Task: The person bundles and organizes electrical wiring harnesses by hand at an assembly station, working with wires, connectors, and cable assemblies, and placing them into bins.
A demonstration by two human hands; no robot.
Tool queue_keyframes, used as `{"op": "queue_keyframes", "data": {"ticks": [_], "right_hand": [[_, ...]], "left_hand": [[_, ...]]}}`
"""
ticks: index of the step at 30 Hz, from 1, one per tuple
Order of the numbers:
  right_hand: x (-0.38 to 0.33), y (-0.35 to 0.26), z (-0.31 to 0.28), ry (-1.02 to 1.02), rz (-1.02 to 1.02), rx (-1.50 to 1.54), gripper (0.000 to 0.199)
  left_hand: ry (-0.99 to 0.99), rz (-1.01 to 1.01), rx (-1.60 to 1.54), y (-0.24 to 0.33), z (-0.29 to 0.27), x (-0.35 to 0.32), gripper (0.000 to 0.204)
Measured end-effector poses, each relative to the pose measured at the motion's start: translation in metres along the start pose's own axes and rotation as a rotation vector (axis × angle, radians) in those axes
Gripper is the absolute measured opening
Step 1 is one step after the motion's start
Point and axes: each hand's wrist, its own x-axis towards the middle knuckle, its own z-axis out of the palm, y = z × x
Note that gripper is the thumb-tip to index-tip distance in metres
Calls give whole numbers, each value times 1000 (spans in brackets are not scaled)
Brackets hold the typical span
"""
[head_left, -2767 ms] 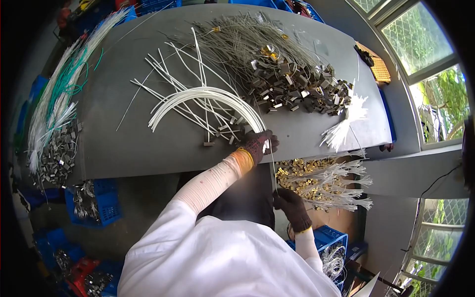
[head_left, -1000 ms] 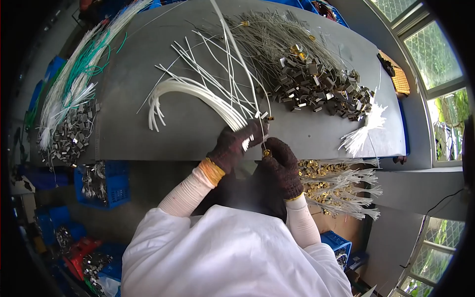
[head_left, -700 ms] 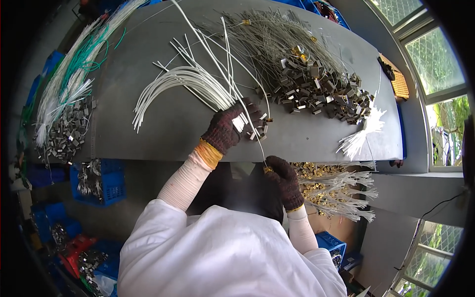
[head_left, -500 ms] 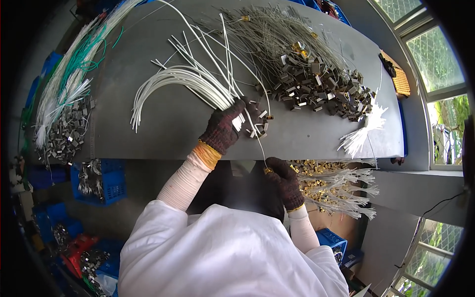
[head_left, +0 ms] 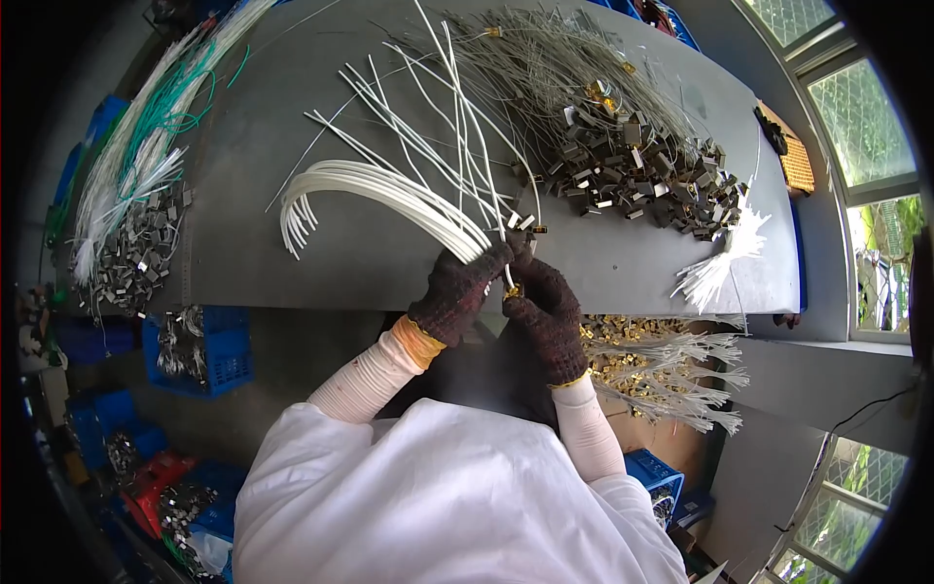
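Both my hands wear dark knitted gloves and meet at the near edge of the grey table. My left hand (head_left: 461, 292) is closed round a bundle of white tubes (head_left: 389, 185), whose free ends curve away to the left and fan out over the table. Right beside it, my right hand (head_left: 547, 321) pinches a small gold-coloured metal piece (head_left: 513, 291) at the lower end of a white tube. Some of its fingers are tucked behind my left hand. A few small metal blocks (head_left: 530, 226) lie just beyond my hands.
A heap of dark metal blocks (head_left: 642, 165) with thin wires (head_left: 545, 63) covers the table's far right. White-tipped strands (head_left: 725, 258) hang at the right edge. On the left lies another heap (head_left: 131, 253). Gold pieces with clear strands (head_left: 652, 365) sit lower right, a blue crate (head_left: 224, 360) lower left.
My right hand has moved up to my left hand, bringing the gold-coloured piece to the tubes. My left hand has shifted slightly right and nearer with the bundle.
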Motion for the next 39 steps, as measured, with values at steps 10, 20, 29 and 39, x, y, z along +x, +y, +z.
{"op": "queue_keyframes", "data": {"ticks": [10,20,29,39], "right_hand": [[83,-2,-71,383,-269,-1216,56],[113,22,-113,308,146,-1413,29],[-83,-11,-139,416,514,-484,18],[-143,6,-138,360,575,-417,21]], "left_hand": [[310,-697,-559,-29,-50,31,31],[408,-670,-699,-19,-34,33,31],[407,-384,-430,-23,-40,26,36],[320,-696,-211,-41,-76,36,33]]}}
